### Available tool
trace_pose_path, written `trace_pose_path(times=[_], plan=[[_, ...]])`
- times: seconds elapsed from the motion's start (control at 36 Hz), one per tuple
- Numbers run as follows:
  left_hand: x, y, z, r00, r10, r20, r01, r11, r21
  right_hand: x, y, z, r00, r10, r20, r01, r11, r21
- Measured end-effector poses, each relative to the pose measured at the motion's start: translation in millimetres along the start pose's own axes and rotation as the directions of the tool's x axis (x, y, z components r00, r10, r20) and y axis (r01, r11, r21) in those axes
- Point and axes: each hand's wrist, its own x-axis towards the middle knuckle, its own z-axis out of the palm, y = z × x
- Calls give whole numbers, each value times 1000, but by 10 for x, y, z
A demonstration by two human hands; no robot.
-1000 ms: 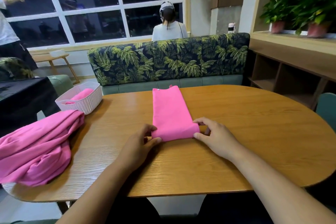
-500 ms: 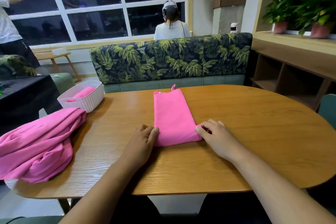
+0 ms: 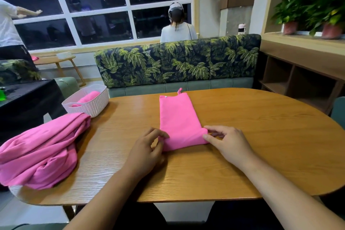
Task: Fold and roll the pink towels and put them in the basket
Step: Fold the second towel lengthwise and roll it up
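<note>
A pink towel (image 3: 178, 117) folded into a long narrow strip lies on the wooden table (image 3: 261, 136), its loop end pointing away from me. Its near end is turned over into the start of a roll. My left hand (image 3: 147, 147) pinches the left corner of that rolled end, and my right hand (image 3: 227, 143) holds the right corner with fingertips on the cloth. A white woven basket (image 3: 87, 103) stands at the table's far left with one rolled pink towel (image 3: 87, 98) inside. A heap of unfolded pink towels (image 3: 41, 149) lies at the left edge.
A palm-print bench (image 3: 177, 61) runs behind the table, with a person seated beyond it. Wooden shelves (image 3: 298, 80) and potted plants (image 3: 308, 11) stand at the right. A black table (image 3: 28, 95) sits to the left.
The near end of the strip has been rolled further away from me. Both hands have shifted forward with it, still at its two corners.
</note>
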Motion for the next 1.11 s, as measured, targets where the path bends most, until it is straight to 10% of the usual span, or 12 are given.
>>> trace_pose_path(times=[0.42,0.89,1.11], plan=[[7,-149,-36,987,-111,113,113,993,-14,141,103,34,977,36,210,-27,999,-46],[28,-54,-22,945,-249,214,274,957,-98,157,36,30,985,123,123,-99,979,-180],[102,-95,33,943,-281,177,296,953,-62,87,68,73,993,-120,10,120,988,-101]])
